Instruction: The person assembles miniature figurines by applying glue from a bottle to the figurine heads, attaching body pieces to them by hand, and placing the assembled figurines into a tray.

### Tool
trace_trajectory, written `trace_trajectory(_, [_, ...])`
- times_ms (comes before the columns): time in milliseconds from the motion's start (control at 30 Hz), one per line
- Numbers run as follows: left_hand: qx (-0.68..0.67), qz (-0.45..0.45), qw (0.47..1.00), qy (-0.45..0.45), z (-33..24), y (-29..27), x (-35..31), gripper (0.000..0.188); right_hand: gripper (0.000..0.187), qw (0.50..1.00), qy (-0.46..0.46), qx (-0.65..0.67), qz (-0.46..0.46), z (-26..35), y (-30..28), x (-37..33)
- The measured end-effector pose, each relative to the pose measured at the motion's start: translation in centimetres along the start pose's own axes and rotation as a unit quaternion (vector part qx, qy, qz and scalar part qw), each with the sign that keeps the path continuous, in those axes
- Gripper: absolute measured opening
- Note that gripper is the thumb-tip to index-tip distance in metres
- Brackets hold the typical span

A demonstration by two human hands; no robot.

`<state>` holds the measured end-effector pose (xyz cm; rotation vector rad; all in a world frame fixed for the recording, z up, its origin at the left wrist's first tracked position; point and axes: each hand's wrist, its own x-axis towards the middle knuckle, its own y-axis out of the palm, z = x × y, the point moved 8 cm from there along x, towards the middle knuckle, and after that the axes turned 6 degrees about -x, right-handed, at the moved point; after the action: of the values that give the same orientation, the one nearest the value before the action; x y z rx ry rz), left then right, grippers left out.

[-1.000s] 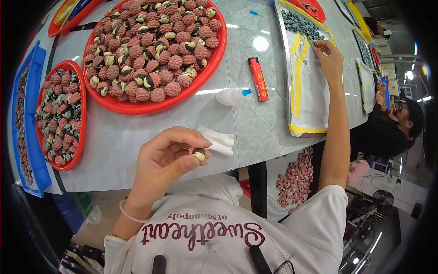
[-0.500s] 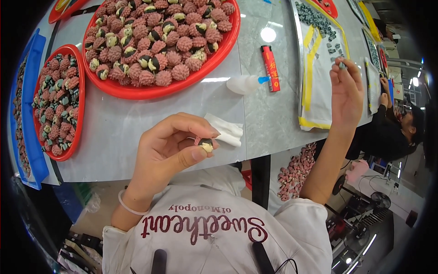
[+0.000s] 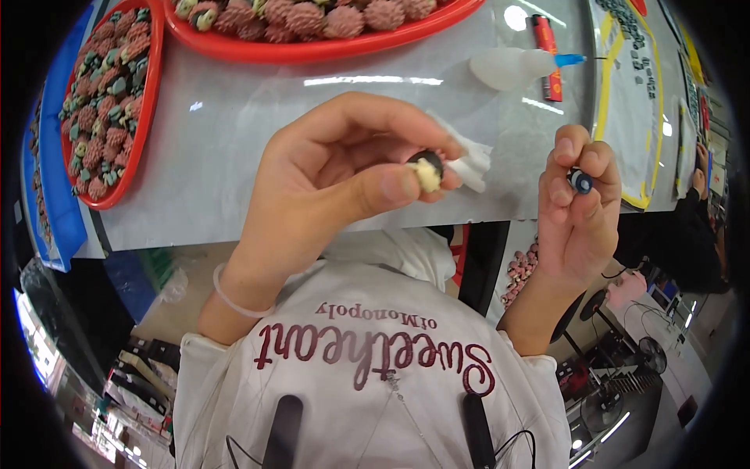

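Observation:
My left hand (image 3: pixel 320 176) pinches a small moulded piece (image 3: pixel 427 172) between thumb and fingers. The piece shows a cream part and a black part, with a bit of pink behind; the rest of it is covered by my fingers. To its right, and apart from it, my right hand (image 3: pixel 582 219) is raised with its fingertips closed on a tiny dark blue-grey piece (image 3: pixel 579 180). A folded white tissue (image 3: pixel 471 166) lies on the table just behind my left fingertips.
A big red tray (image 3: pixel 312 51) of pink knobbly pieces stands at the back. Left are a smaller red tray (image 3: pixel 148 129) and a blue tray (image 3: pixel 69 241). A white bottle (image 3: pixel 504 70) lies by a red lighter (image 3: pixel 549 66). Yellow-taped sheet (image 3: pixel 642 187) and another person (image 3: pixel 687 242) are right.
My right hand has come back from beside the taped sheet toward my left hand, with the tiny dark piece in its fingers. My left hand still holds its piece. The view has shifted.

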<state>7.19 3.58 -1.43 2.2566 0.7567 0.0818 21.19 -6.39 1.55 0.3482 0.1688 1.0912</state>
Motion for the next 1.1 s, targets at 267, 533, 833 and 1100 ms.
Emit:
trace_trajectory(267, [0.036,0.024,0.999,0.032,-0.3,-0.1,-0.1,0.038,0.035,0.959,-0.095,-0.266,-0.015,1.9,4.6,0.3])
trace_trajectory(533, [0.020,0.001,1.000,0.020,-0.2,-0.3,0.1,0.042,0.027,0.904,-0.194,-0.378,0.051,2.2,7.1,0.4])
trace_trajectory(833, [0.015,-0.008,1.000,0.023,-0.1,-0.6,0.0,0.043,0.024,0.886,-0.204,-0.415,0.045,2.2,7.2,0.5])
trace_trajectory(1100, [0.005,-0.020,1.000,0.006,0.2,-0.7,0.0,0.040,0.021,0.848,-0.256,-0.462,0.055,2.4,8.0,0.1])
